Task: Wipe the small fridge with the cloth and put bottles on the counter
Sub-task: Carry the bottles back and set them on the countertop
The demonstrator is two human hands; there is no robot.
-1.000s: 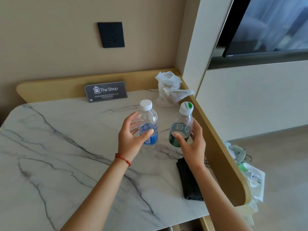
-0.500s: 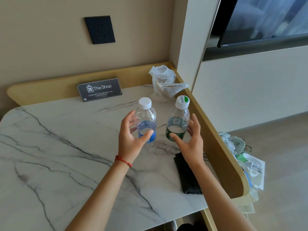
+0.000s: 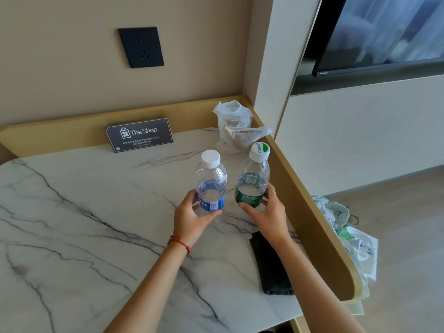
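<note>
Bottles [image 3: 211, 186] before bag [image 3: 236, 127], sign [image 3: 139, 135]

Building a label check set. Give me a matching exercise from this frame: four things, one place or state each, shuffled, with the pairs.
Things:
1. blue-label bottle
2. green-label bottle
3. dark cloth
4. The Shop sign

Places or states:
A. leaning against the counter's back rim
B. gripped by the right hand
C. lying flat on the marble counter, partly under the right forearm
D. gripped by the left hand

Pairs: 1-D, 2-B, 3-C, 4-A
</note>
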